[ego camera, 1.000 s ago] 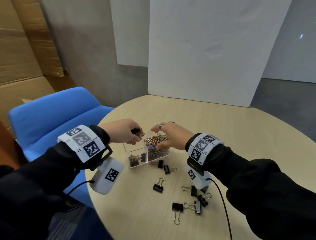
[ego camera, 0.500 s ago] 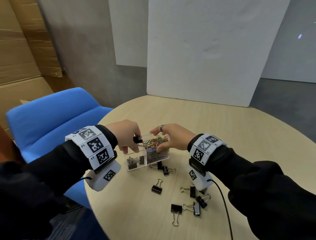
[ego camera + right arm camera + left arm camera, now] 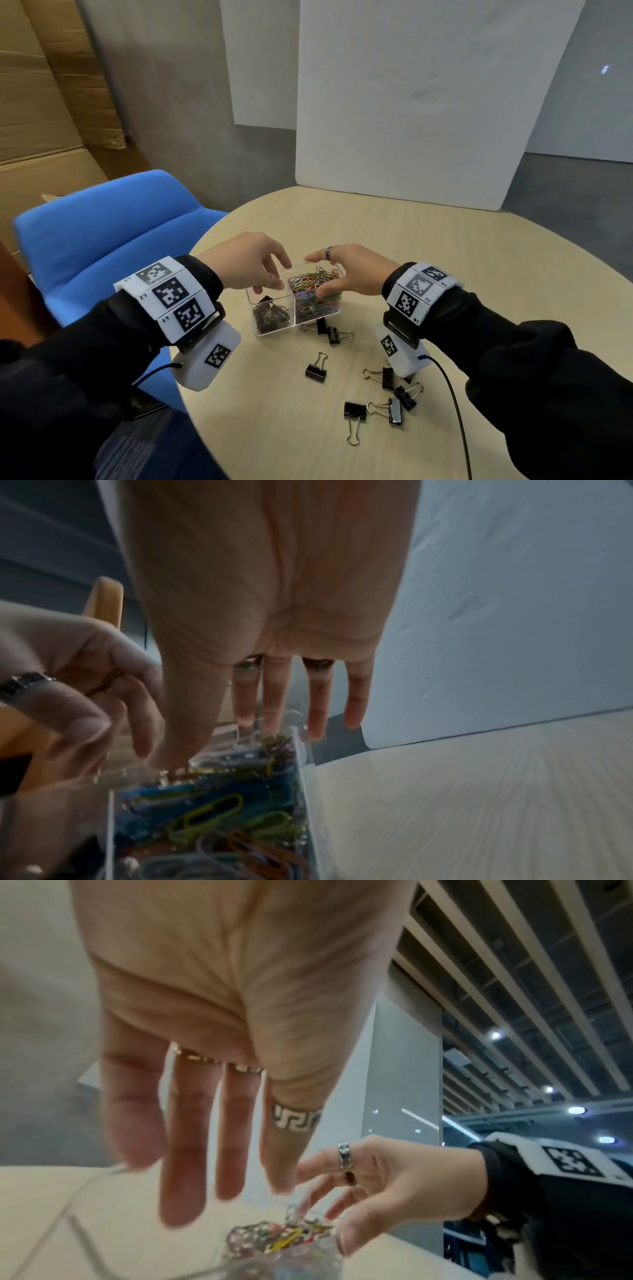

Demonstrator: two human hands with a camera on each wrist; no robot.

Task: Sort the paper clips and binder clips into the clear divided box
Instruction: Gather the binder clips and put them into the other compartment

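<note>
The clear divided box (image 3: pixel 254 300) stands on the round table (image 3: pixel 445 274). Its left compartment holds black binder clips (image 3: pixel 270 318) and its right one is piled with coloured paper clips (image 3: pixel 318 303) (image 3: pixel 212 813). My left hand (image 3: pixel 274 274) (image 3: pixel 205 1150) hovers over the left compartment with straight, spread fingers and holds nothing. My right hand (image 3: pixel 315 274) (image 3: pixel 222 739) grips the box's right end, thumb on the near wall and fingers on the far rim. Several loose binder clips (image 3: pixel 317 368) lie on the table in front of the box.
A blue chair (image 3: pixel 102 233) stands against the table's left edge. A white board (image 3: pixel 428 102) leans at the far side, with cardboard boxes (image 3: pixel 34 102) at the left. A black cable (image 3: pixel 452 394) trails from my right wrist across the near table.
My left hand pinched a black binder clip above the left compartment; its fingers have now spread and the clip is gone from them. My right hand keeps its hold on the box.
</note>
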